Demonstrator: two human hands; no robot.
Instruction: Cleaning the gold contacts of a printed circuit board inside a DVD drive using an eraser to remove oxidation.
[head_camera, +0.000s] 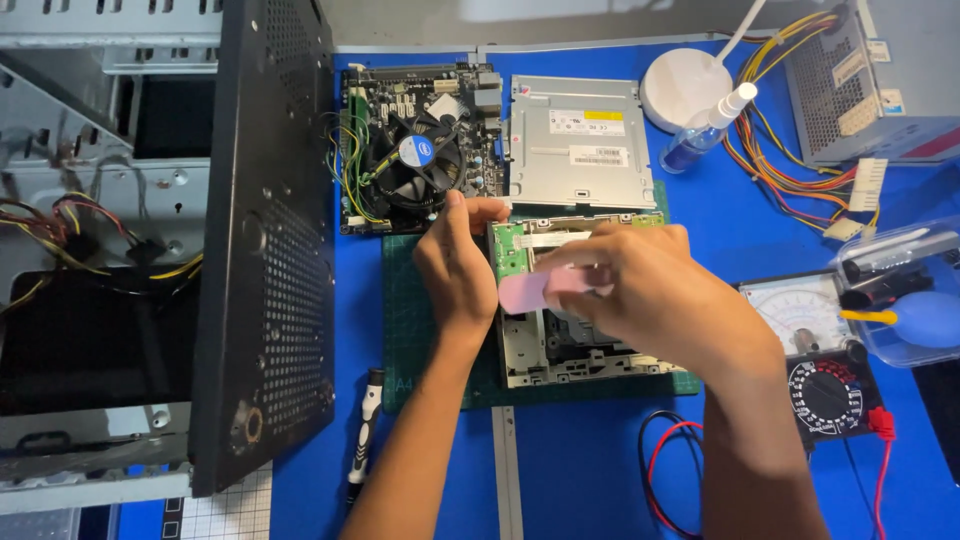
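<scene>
My right hand (640, 285) covers most of the opened optical drive (560, 350), so its centre is hidden; only the left frame, the front edge and a green circuit board (510, 250) at its rear-left corner show. Can't make out what's under my palm. My forearms run off the bottom edge of view.

Drive sits on a green cutting mat (410, 320) mid-desk, on the blue desk (600, 470). Just behind the mat: a motherboard (415, 150) with fan cooler, and beside it the drive's metal cover (575, 140). Open PC case (150, 250) fills the left edge, cut off by the frame. Rear-right corner: power supply (860, 80) with loose wire bundle, spray bottle (705, 130), white round base (680, 85). Right edge: analog multimeter (825, 360) with red and black leads, clear plastic box (905, 290) holding a blue blower. Screwdriver (365, 420) lies off the mat's front-left corner.

Left hand (455, 265): fingers curled against the drive's rear-left corner by the green board, steadying it, thumb up near the motherboard edge.

Right hand: fingers closed, pinching a pink eraser (540, 290) held flat over the drive, just right of the green board. Can't tell whether it's touching the board.
</scene>
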